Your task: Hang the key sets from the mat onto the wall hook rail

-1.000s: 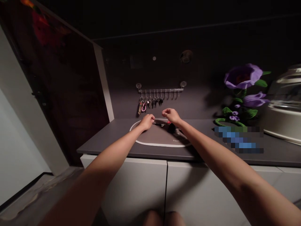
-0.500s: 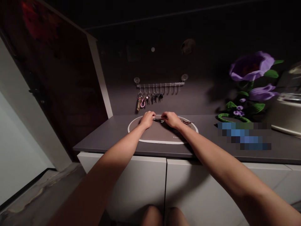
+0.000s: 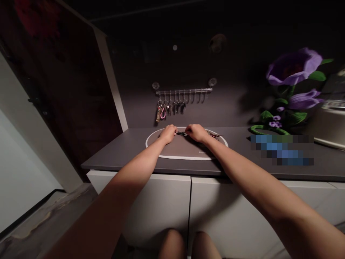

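Observation:
Over the back of an oval grey-brown mat (image 3: 178, 151) with a white rim, both my hands are closed with the fingers curled. My left hand (image 3: 169, 133) pinches one end of a small dark object (image 3: 181, 133) with a pale, shiny part. My right hand (image 3: 197, 133) closes at the other end of it. The object is too small and dark for me to tell its kind. Just right of my right hand, thin reddish-dark items (image 3: 215, 135) lie on the mat, partly hidden by the wrist.
A clear hook rail (image 3: 184, 91) on the wall behind holds several key rings (image 3: 176, 105) on its left hooks. Purple flowers (image 3: 295, 70) and a blurred blue patch (image 3: 283, 149) are at the right. White cabinets (image 3: 159, 201) stand below the dark counter (image 3: 115, 154).
The view has tilted slightly downward, so the scene sits a little higher around the rail. Both hands stay at the small dark object, with little visible movement.

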A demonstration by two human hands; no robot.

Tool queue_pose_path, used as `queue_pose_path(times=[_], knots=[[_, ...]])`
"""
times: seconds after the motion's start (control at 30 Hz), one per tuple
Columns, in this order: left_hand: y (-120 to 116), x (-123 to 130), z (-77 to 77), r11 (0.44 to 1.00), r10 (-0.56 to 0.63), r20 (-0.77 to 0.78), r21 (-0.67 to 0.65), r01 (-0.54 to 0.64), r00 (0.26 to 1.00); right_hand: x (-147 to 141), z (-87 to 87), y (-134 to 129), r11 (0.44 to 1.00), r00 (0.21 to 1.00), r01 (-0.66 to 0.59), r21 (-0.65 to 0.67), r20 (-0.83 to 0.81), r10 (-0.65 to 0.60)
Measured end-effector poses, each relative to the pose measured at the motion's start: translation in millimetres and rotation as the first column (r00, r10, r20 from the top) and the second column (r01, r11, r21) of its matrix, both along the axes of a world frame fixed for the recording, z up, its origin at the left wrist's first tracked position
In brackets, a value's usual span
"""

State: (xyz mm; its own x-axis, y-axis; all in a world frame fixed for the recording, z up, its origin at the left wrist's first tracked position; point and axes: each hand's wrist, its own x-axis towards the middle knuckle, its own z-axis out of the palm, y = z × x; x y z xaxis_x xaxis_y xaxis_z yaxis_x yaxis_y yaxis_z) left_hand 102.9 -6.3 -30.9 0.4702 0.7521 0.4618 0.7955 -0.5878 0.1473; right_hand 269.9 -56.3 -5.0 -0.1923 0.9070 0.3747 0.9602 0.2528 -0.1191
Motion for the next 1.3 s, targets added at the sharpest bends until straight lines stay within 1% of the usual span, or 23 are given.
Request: queue_pose_path(times=[0.27, 0.47, 0.67, 0.8, 0.9, 1.0, 1.07, 1.2, 1.3], knots=[[-8.3, -1.1, 6.9, 0.999, -0.019, 0.008, 0.031, 0.018, 1.0, -0.4, 1.9, -1.6, 1.0, 1.0, -0.009, -0.002, -0.012, 0.009], [-12.3, -3.8, 13.7, 0.996, -0.062, 0.027, 0.063, 0.06, 0.998, 3.2, 1.0, 2.7, 0.999, 0.999, -0.036, 0.019, -0.006, 0.036], [-11.6, -6.7, 17.1, 0.988, -0.138, 0.1, 0.083, 0.13, 0.985, 3.7, 1.8, 4.1, 0.999, 0.999, -0.049, 0.017, 0.004, 0.049], [-16.3, -6.7, 20.5, 0.977, -0.199, 0.148, 0.107, 0.184, 0.969, 3.4, 3.1, 2.7, 0.999, 0.999, -0.051, 0.019, 0.01, 0.05], [-20.0, -5.5, 22.9, 0.972, -0.229, 0.213, 0.106, 0.211, 0.95, 3.5, 3.8, 2.1, 0.998, 0.998, -0.06, 0.026, 0.005, 0.059], [-21.5, -3.8, 24.4, 0.972, -0.234, 0.33, 0.073, 0.222, 0.915, 3.6, 4.1, 2.5, 0.996, 0.997, -0.078, 0.051, -0.01, 0.079], [-21.2, -2.6, 24.9, 0.97, -0.227, 0.434, 0.023, 0.242, 0.872, 3.2, 4.6, 2.6, 0.993, 0.995, -0.094, 0.069, -0.025, 0.096], [-19.0, -0.5, 25.1, 0.951, -0.171, 0.639, -0.09, 0.294, 0.75, 0.9, 6.3, 1.0, 0.987, 0.988, -0.131, 0.094, -0.074, 0.138], [-17.4, 0.2, 25.1, 0.929, -0.135, 0.741, -0.135, 0.343, 0.657, -1.6, 7.3, -1.2, 0.979, 0.972, -0.165, 0.119, -0.151, 0.182]])
